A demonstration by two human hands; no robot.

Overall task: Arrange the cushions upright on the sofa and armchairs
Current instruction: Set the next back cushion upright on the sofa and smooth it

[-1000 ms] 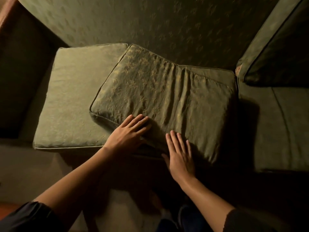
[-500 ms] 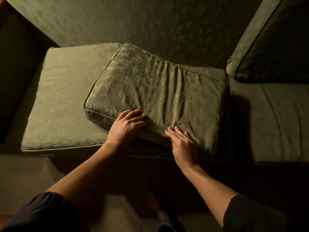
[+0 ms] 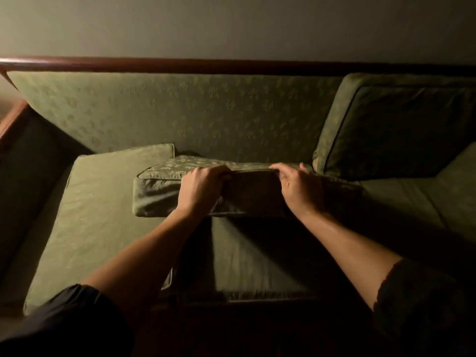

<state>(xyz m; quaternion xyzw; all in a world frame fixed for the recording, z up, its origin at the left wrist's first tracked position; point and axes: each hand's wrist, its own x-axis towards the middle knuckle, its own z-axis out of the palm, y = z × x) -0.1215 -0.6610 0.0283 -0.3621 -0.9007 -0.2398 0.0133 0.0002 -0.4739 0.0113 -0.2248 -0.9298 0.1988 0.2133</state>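
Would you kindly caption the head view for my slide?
Both hands, left hand and right hand, grip a patterned green cushion on the green sofa.

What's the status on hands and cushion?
Left hand and right hand gripping back cushion by its front edge. Cushion not upright yet. Backrest unobstructed.

A plain, pale wall fills the top of the view, dimly lit and greyish; a dark reddish wooden rail runs across just below it, from the left edge to the right; at the far left a second strip of reddish wood slants downward, partly cut off by the frame's edge.
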